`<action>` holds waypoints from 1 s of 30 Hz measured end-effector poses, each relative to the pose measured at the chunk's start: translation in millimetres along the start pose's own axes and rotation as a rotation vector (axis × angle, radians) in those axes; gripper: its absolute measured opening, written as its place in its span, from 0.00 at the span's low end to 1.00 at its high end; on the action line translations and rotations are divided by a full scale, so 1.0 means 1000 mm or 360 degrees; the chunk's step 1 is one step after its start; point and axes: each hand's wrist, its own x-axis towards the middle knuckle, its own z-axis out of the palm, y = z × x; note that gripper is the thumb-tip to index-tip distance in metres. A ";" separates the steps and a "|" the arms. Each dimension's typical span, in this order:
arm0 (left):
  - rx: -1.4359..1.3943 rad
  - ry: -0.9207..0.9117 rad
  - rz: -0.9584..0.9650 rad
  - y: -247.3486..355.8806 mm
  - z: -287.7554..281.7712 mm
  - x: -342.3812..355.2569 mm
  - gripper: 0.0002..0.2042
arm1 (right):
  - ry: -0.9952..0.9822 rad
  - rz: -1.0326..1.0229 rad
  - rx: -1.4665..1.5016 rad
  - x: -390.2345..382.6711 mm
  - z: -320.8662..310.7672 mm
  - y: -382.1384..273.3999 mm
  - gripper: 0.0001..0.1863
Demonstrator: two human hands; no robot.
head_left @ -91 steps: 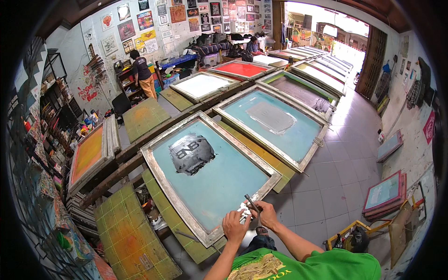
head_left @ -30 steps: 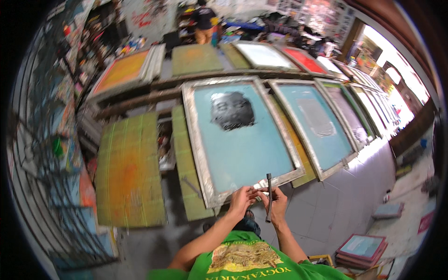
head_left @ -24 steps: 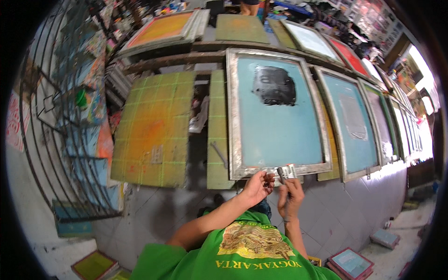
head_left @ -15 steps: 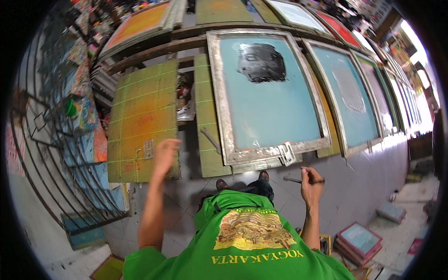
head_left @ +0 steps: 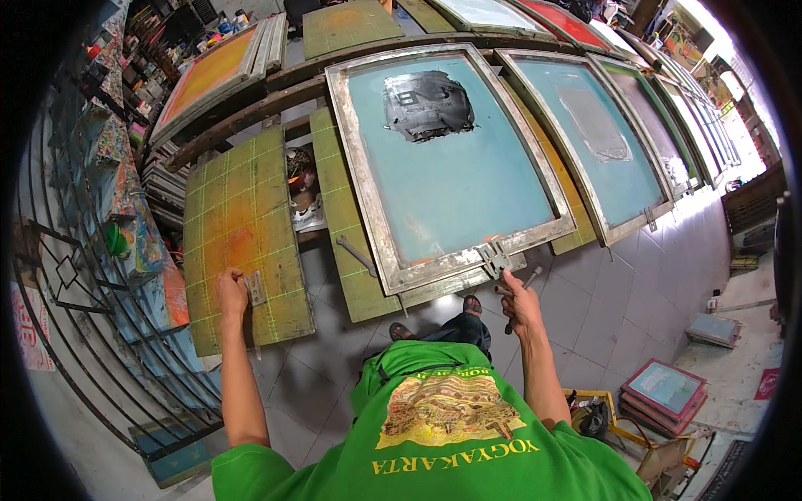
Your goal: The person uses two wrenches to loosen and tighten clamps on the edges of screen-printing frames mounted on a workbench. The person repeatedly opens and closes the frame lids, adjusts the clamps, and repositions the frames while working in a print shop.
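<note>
Fingers of my right hand (head_left: 523, 311) curled around metal tool (head_left: 534, 276), near metal bracket (head_left: 494, 257) at near edge of screen frame (head_left: 353, 150); left hand (head_left: 231, 292) half-curled beside small metal plate (head_left: 256, 288) on green board (head_left: 238, 188), whether holding anything I cannot tell

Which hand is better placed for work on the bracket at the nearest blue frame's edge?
Likely the right hand: it is close to the bracket and holds a tool; the left hand is farther off, at the stained board.

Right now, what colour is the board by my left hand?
The board is olive green, stained orange: head view.
</note>
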 end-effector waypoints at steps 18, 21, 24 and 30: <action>-0.1955 -0.0630 -0.0169 0.261 -0.034 -0.210 0.15 | -0.0386 -0.0433 -0.0047 -0.085 0.090 -0.020 0.13; -0.2338 -0.0974 -0.0382 0.287 -0.026 -0.235 0.16 | -0.0617 -0.0341 -0.0321 -0.087 0.121 0.004 0.13; -0.2222 -0.0856 -0.0489 0.273 -0.015 -0.227 0.15 | -0.0810 -0.0317 -0.0722 -0.093 0.136 0.008 0.18; -0.1694 -0.0152 -0.0377 0.153 -0.018 -0.174 0.13 | -0.0249 -0.0758 -0.1302 -0.069 0.088 -0.007 0.22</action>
